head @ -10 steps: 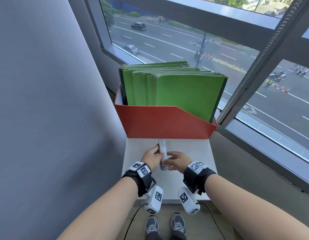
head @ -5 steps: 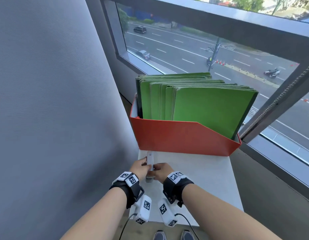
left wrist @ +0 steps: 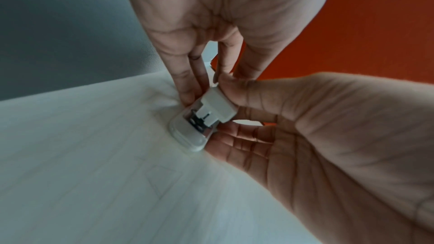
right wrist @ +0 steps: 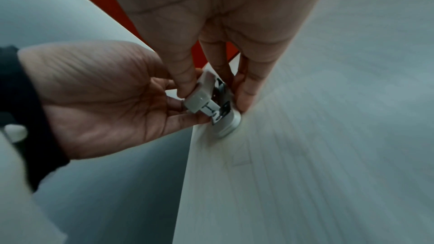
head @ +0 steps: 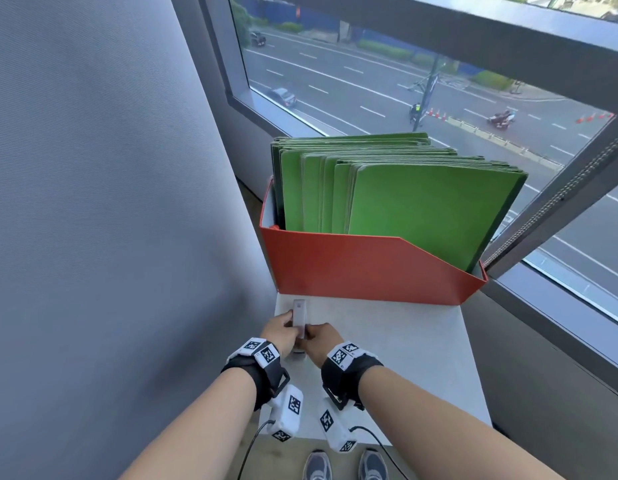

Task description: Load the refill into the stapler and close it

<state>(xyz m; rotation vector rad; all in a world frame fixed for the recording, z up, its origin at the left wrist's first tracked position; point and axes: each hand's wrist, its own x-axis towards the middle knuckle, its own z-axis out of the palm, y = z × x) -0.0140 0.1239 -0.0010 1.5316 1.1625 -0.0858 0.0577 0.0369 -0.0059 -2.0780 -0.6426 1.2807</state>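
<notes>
A small white stapler [head: 298,318] sits near the left edge of the white table [head: 404,358], and both hands hold it. My left hand [head: 279,332] pinches its left side, fingers pointing down along the base [left wrist: 187,136]. My right hand [head: 318,337] grips from the right, with one finger on the raised white cover [left wrist: 219,107] and others by the base. The cover [right wrist: 199,97] tilts up from the base, and dark metal parts show at the hinge end [right wrist: 219,110]. I cannot make out a staple strip.
A red file box [head: 369,268] full of green folders [head: 421,209] stands at the back of the table, just beyond the stapler. A grey wall [head: 92,237] runs along the left. A window lies to the right and behind.
Both hands and the stapler have shifted left, from about the middle of the table to its left edge. The head view has swung as well. Both hands keep their hold.
</notes>
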